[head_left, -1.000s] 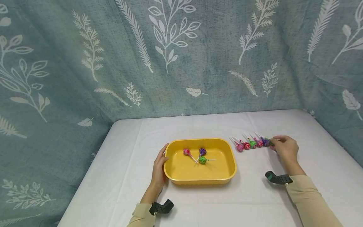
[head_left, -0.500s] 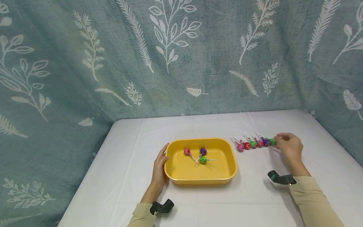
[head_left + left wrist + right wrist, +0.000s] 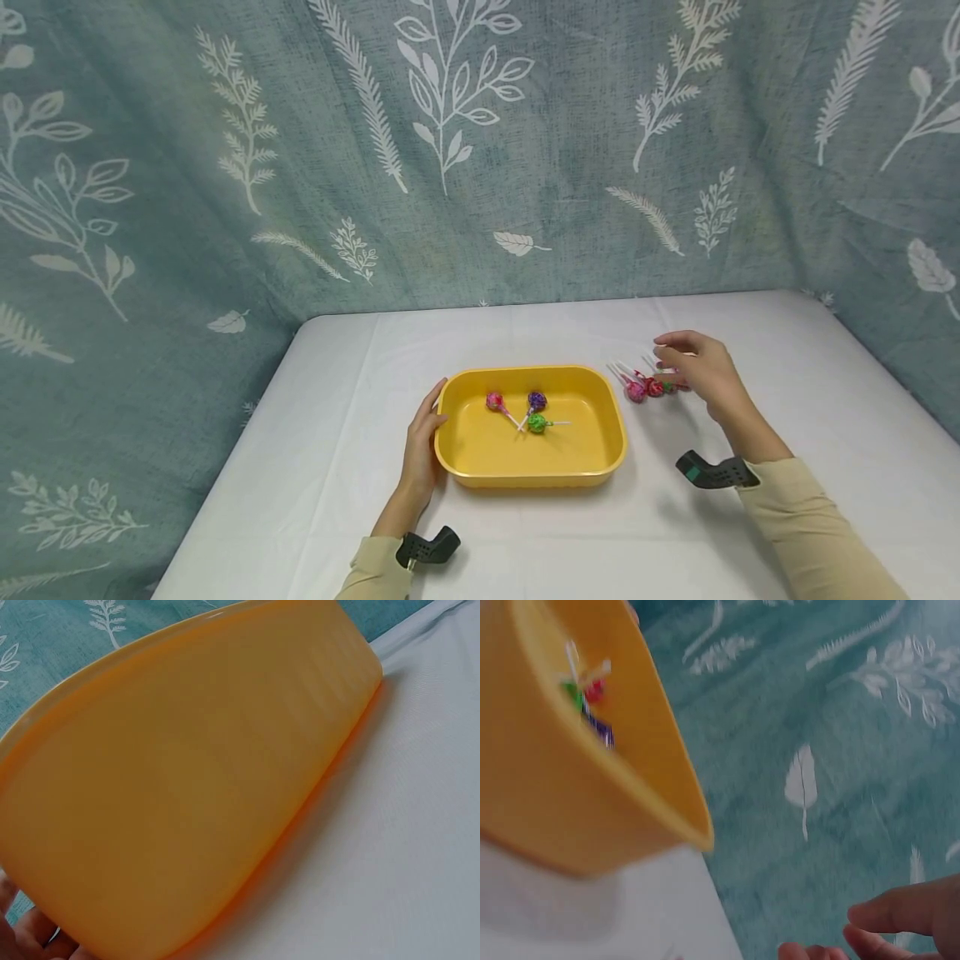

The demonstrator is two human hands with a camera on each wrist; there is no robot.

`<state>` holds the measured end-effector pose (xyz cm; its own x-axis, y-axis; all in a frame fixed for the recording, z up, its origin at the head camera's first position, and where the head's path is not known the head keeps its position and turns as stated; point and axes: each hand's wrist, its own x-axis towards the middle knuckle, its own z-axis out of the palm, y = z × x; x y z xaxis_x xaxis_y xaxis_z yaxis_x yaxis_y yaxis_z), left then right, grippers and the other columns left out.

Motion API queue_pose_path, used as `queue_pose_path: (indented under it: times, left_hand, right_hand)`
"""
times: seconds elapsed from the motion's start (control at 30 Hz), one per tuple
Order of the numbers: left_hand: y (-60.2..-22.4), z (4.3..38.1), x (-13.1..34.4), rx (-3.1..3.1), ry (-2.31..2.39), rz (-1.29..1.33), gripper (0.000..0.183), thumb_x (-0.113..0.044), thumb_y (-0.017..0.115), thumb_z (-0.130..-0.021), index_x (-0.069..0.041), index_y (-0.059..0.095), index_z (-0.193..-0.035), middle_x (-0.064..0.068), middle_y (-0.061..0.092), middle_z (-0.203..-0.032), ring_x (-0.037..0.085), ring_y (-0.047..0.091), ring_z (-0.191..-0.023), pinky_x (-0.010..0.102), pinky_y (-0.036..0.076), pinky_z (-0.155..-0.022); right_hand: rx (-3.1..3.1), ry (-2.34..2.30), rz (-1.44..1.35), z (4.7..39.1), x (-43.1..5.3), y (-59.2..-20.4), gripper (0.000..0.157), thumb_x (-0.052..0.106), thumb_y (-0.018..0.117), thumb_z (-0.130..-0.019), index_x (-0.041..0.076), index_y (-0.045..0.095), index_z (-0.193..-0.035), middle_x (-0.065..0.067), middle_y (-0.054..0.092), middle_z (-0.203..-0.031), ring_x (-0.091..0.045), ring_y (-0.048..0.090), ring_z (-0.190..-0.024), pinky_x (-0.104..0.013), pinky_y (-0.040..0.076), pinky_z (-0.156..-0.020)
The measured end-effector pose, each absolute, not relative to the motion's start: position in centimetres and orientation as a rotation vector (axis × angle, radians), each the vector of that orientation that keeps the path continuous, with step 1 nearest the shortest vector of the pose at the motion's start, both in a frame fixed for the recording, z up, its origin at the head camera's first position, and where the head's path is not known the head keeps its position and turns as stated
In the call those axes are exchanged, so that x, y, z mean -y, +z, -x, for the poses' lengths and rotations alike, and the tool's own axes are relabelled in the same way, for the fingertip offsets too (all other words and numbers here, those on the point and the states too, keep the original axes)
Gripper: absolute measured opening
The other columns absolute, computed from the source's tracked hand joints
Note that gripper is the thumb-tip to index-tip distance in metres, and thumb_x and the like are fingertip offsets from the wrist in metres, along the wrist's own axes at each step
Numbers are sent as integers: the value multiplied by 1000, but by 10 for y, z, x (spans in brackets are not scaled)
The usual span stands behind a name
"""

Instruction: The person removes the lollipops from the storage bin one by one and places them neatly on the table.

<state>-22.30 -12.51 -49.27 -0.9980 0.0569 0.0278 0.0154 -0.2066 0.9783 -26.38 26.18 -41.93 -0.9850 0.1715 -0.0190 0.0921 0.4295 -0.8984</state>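
Note:
A yellow tray lies on the white cloth, with a pink, a purple and a green lollipop inside. My left hand holds its left end, thumb at the rim and fingers along the outer wall. In the left wrist view, the fingers show at the tray's lower corner. My right hand hovers over a row of wrapped lollipops right of the tray and hides the row's right part. Its fingers are loosely bent; no lollipop shows between thumb and fingertips in the right wrist view.
White cloth covers the table. A green-blue leaf-patterned curtain hangs behind and along both sides. Black wrist cameras sit at both sleeves. The tray's right end stands close to the lollipop row.
My right hand first touched the green lollipop at the row's right end, then drew off it. It has since moved left over the row. My left hand and the tray stay put.

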Motion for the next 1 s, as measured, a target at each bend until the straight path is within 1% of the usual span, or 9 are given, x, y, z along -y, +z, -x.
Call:
queue_pose_path:
  times: [0.1, 0.13, 0.2, 0.27, 0.33, 0.5, 0.67, 0.87, 1.0]
  left_hand:
    - [-492, 223, 125, -1964, 2419, -91, 55, -16, 38, -94, -25, 40, -148, 1, 44, -147, 24, 44, -132, 40, 33, -109]
    - [-492, 223, 125, -1966, 2419, -90, 55, -17, 38, -93, -25, 40, -148, 1, 44, -147, 23, 44, -132, 40, 33, -109]
    - [-492, 223, 126, -1967, 2421, -92, 55, -16, 39, -93, -24, 40, -148, 1, 43, -148, 23, 43, -132, 40, 32, -109]
    - [-493, 223, 126, -1965, 2423, -98, 55, -16, 39, -93, -24, 41, -148, 0, 42, -148, 23, 42, -133, 40, 32, -110]
    - [-493, 223, 126, -1962, 2426, -99, 55, -16, 39, -93, -25, 41, -148, 0, 42, -149, 23, 42, -133, 40, 31, -110]
    - [-493, 223, 125, -1962, 2428, -89, 55, -16, 38, -93, -26, 42, -147, -1, 41, -149, 23, 42, -133, 40, 31, -110]
    - [-493, 223, 125, -1966, 2424, -90, 55, -15, 39, -93, -26, 42, -147, -1, 41, -149, 22, 41, -134, 39, 31, -110]
    - [-494, 224, 126, -1976, 2415, -80, 55, -15, 39, -93, -26, 42, -147, -2, 43, -148, 21, 43, -133, 38, 32, -109]
    - [-494, 224, 125, -1960, 2426, -84, 56, -14, 38, -93, -24, 41, -148, -1, 43, -148, 22, 42, -133, 38, 32, -110]
  right_hand:
    - [2632, 1648, 121, 267, -248, -420, 51, 41, 56, -95, 3, 53, -129, -17, 56, -116, -30, 63, -99, -38, 57, -76]
    - [2658, 1661, 77, 264, -241, -413, 52, 37, 56, -96, 0, 51, -131, -20, 54, -119, -33, 62, -101, -39, 56, -78]
    - [2681, 1673, -4, 263, -230, -410, 50, 36, 58, -95, 0, 52, -129, -19, 55, -116, -28, 65, -95, -34, 57, -72]
    - [2729, 1693, -61, 247, -209, -386, 43, 25, 57, -96, -5, 52, -127, -23, 56, -115, -32, 65, -94, -36, 57, -74]
    - [2758, 1711, -141, 246, -198, -385, 39, 21, 57, -96, -6, 54, -124, -24, 57, -111, -33, 65, -91, -34, 58, -71]
    - [2837, 1752, -276, 248, -176, -390, 33, 15, 58, -96, -9, 56, -120, -23, 58, -106, -35, 61, -92, -40, 57, -75]
    - [2914, 1711, -373, 251, -160, -394, 27, 10, 58, -95, -9, 58, -114, -21, 59, -102, -31, 61, -86, -42, 57, -74]
    - [3013, 1593, -413, 257, -143, -401, 19, 9, 61, -92, -5, 62, -105, -16, 61, -91, -31, 63, -78, -38, 58, -66]
    - [3080, 1482, -451, 261, -136, -408, 13, 9, 62, -91, -2, 65, -99, -10, 61, -85, -25, 63, -72, -33, 57, -61]
